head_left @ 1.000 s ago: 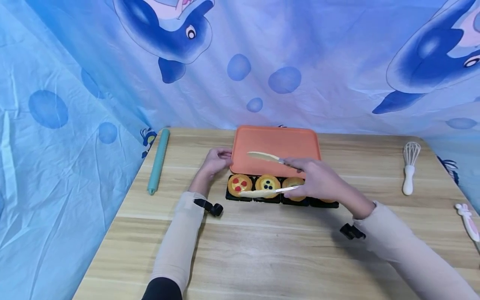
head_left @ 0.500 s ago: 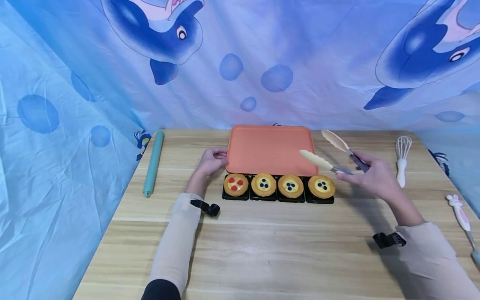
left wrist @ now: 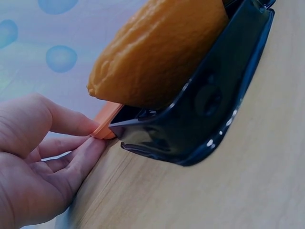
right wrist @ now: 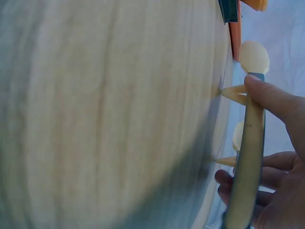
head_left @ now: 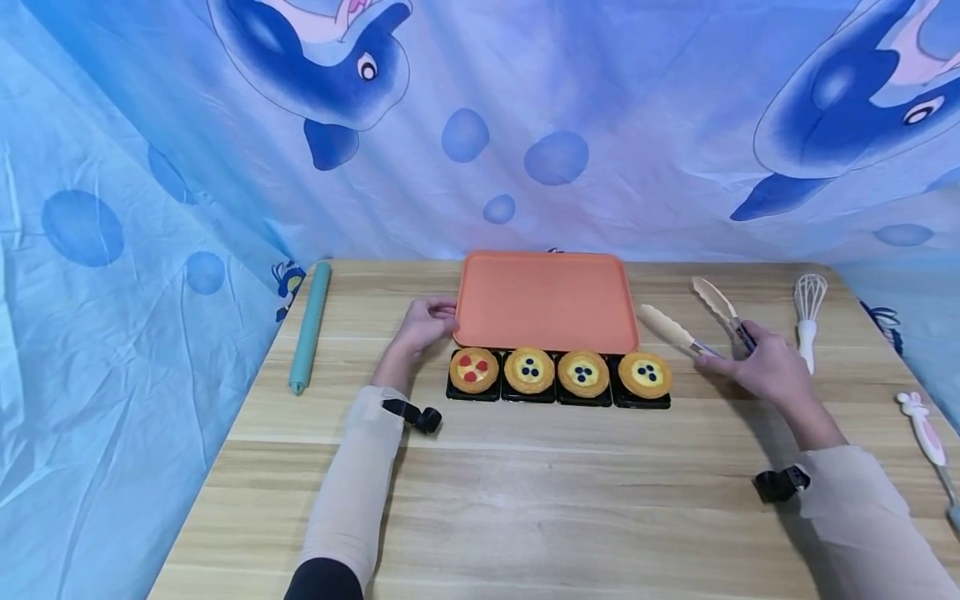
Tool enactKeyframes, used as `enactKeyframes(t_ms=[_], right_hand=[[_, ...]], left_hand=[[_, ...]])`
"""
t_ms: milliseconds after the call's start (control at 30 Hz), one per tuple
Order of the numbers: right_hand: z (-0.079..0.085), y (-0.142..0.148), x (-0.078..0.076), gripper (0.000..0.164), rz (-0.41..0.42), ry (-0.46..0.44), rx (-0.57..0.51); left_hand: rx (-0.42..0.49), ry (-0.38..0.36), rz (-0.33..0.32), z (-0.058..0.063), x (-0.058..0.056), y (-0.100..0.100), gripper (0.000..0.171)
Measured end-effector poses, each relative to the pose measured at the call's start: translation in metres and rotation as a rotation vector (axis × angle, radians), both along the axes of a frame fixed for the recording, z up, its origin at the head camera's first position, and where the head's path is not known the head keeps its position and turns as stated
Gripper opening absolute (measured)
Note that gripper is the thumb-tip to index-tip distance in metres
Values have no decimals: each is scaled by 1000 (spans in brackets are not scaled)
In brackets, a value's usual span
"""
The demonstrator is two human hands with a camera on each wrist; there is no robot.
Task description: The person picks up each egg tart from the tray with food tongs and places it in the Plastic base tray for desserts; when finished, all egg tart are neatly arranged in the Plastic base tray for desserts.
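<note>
My left hand (head_left: 422,325) pinches the left edge of an orange tray (head_left: 546,302) between thumb and fingers, as the left wrist view also shows. Along the tray's front side sit several egg tarts in black square holders (head_left: 482,395). The leftmost tart (head_left: 472,380) carries red berry pieces; blueberries top the others, such as the rightmost tart (head_left: 645,390). To the right of the tray, my right hand (head_left: 776,367) holds a pair of tongs (head_left: 671,328) with cream tips. The tongs' arms are spread, with nothing between them, low over the table.
A teal rolling pin (head_left: 309,329) lies at the table's left edge. On the right are a white whisk (head_left: 807,321) and a rabbit-handled utensil (head_left: 924,432) near the edge. A blue dolphin-print cloth (head_left: 525,100) hangs behind the wooden table (head_left: 510,500).
My right hand has carried the tongs from above the tarts and tray to the right, then lowered them toward the table. My left hand stays at the tray's edge.
</note>
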State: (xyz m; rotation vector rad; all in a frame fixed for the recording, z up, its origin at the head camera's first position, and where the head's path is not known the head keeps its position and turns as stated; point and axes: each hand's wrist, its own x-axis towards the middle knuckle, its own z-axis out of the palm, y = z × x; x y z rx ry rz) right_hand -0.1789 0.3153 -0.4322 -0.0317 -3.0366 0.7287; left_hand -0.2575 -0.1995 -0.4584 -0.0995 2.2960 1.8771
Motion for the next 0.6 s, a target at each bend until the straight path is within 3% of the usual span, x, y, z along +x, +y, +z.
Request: enactKeyframes(t_ms=[33,267,433,600], right_hand=[[1,0,0,110,-2,-9,18],[4,-3,5,87,-24,-33,62],[3,-3,5,103,-53,-26,61],[1,-4,3,102,-65,-13,64]], left_hand=[[2,2,0,0,0,0,49],[-10,3,-12,3,3,-1,48],[-9,-4,-8,4,5,-2,49],[-7,10,3,4,4,-4,49]])
